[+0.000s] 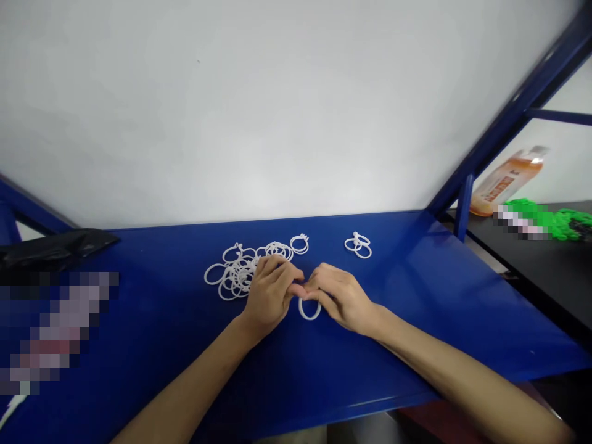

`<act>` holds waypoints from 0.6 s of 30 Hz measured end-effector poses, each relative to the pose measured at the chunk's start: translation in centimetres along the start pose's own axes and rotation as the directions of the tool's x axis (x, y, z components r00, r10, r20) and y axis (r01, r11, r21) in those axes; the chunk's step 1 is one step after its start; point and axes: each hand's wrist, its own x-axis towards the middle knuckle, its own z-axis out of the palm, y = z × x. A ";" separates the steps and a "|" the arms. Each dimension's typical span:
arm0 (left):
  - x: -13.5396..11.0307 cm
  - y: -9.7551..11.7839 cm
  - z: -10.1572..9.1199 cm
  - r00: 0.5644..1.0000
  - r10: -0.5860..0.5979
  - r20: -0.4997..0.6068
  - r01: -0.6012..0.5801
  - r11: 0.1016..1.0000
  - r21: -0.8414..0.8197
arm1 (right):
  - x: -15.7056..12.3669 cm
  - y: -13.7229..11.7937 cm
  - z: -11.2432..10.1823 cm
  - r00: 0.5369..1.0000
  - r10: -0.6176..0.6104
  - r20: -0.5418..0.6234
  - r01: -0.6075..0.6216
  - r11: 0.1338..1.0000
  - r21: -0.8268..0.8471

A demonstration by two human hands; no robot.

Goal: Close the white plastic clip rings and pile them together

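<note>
White plastic ring (309, 310) sits pinched between both hands at the middle of the blue metal table (416, 320) — the left hand (269, 295) and right hand (341, 297) meet fingertip to fingertip, fingers closed on its top edge. Just beyond the left hand lies a loose pile of white rings (238, 271); a small linked cluster of rings (357, 245) rests apart.

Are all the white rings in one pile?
No: a small bunch lies apart from the big pile, and the left hand and right hand hold another ring.
</note>
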 end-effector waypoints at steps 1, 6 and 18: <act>0.0 0.0 0.0 1.000 -0.001 0.010 0.000 1.000 0.003 | 0.0 0.0 -0.1 1.000 -0.012 0.016 0.012 1.000 -0.011; 0.1 -0.4 0.5 0.990 -0.100 0.104 0.089 0.991 0.102 | 0.2 1.0 -1.0 0.993 0.064 0.099 -0.043 0.979 -0.198; 2.0 -1.6 2.3 0.900 -0.252 0.355 0.036 0.856 0.516 | -1.3 7.5 -7.8 0.689 0.686 -0.234 -0.548 0.282 -0.787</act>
